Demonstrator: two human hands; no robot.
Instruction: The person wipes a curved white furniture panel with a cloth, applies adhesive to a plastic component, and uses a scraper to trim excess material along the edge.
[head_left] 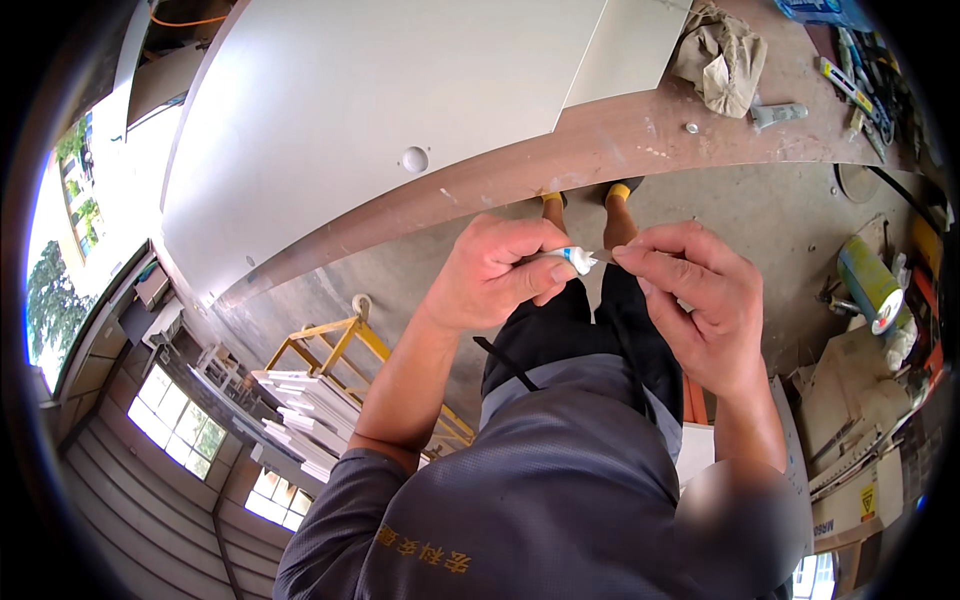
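Observation:
In front of my body, my left hand (497, 275) is closed round a small white tube with a blue marking (578, 262), its narrow end pointing right. My right hand (703, 300) is beside it, thumb and forefinger pinched together on a thin, greyish sliver (603, 256) that meets or nearly meets the tube's tip. What the sliver is I cannot make out. Most of the tube is hidden inside my left fingers. Beyond my hands, a large white panel (380, 85) lies on a brown worktable (610, 140), with a round recess (415, 159) near its front edge.
On the table's right lie a crumpled beige cloth (722, 65), a grey-white tube (780, 115), a small round cap (691, 128) and several pens and tools (860, 90). A yellow metal frame (365, 335) with stacked white boards (305, 415) stands left. Cardboard (855, 410) and a green canister (870, 283) are right.

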